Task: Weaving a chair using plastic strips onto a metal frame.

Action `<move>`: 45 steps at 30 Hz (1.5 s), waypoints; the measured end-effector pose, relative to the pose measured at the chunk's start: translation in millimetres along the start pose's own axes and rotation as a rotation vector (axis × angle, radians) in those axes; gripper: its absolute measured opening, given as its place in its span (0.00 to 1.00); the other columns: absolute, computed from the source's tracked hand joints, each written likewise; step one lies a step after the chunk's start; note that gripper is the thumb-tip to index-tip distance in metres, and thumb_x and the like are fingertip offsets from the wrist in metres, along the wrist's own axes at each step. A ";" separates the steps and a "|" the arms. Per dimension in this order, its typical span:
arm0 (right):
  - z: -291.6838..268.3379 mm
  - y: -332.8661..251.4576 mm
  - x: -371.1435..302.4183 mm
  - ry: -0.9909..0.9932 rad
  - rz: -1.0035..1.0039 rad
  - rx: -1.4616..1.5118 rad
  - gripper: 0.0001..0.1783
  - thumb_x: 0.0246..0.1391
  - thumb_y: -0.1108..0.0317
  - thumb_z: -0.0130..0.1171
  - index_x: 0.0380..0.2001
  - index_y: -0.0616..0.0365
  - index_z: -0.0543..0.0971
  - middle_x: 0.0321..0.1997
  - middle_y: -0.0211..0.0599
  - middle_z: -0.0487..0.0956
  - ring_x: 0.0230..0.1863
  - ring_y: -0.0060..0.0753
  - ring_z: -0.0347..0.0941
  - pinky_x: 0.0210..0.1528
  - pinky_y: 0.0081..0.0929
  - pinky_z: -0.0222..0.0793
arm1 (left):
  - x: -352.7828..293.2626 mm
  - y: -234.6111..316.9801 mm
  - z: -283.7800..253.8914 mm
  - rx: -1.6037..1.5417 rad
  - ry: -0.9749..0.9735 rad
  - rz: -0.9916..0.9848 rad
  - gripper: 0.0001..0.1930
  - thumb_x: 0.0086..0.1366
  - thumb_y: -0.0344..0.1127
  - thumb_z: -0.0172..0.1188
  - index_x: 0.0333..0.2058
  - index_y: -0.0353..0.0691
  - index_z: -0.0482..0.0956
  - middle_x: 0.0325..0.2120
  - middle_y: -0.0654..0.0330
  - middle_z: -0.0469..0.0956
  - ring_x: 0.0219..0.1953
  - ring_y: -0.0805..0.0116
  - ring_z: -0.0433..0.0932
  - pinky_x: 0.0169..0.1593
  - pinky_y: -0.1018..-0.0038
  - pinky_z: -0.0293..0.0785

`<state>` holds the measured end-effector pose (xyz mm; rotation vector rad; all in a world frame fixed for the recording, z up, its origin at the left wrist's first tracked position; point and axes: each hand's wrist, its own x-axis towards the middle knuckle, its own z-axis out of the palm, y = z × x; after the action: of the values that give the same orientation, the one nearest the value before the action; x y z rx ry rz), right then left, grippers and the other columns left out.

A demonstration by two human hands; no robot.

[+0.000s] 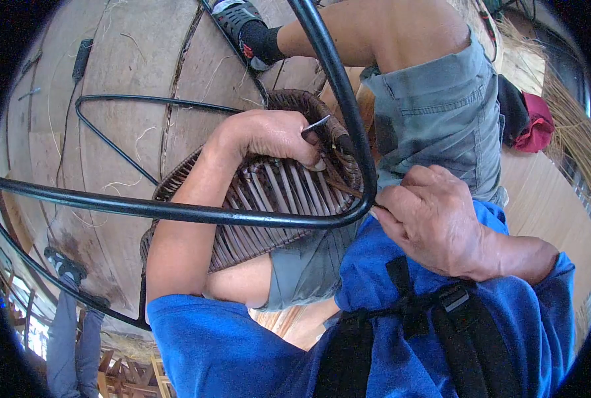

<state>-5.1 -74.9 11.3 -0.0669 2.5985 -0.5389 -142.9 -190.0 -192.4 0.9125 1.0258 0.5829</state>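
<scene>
A dark brown woven wicker seat lies across my lap, inside a frame of black metal tubing. My left hand reaches under the front tube and rests at the far right corner of the weave, fingers curled. From that fist sticks out a short shiny metal blade; its handle is hidden, so I cannot tell its exact kind. My right hand, right of the frame's bend, pinches a thin brown cane strand that runs leftward under the tube into the woven rim.
More black tubing stretches over the wooden plank floor on the left. Loose fibres lie there, with a dark handled tool on a cord. A bundle of long cane and a maroon cloth are at right. Another person's legs stand lower left.
</scene>
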 end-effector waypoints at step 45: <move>9.0 18.4 10.3 -0.185 0.241 0.416 0.24 0.44 0.75 0.61 0.46 0.63 0.67 0.33 0.44 0.73 0.39 0.48 0.71 0.44 0.40 0.67 | -3.4 -60.4 -23.4 0.767 0.831 -0.271 0.09 0.61 0.33 0.48 0.35 0.37 0.74 0.34 0.46 0.78 0.37 0.46 0.78 0.38 0.54 0.74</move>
<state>-9.2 -62.6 -7.7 0.3137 2.2263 -0.9207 -165.4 -215.3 -247.8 1.1839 2.1815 0.3199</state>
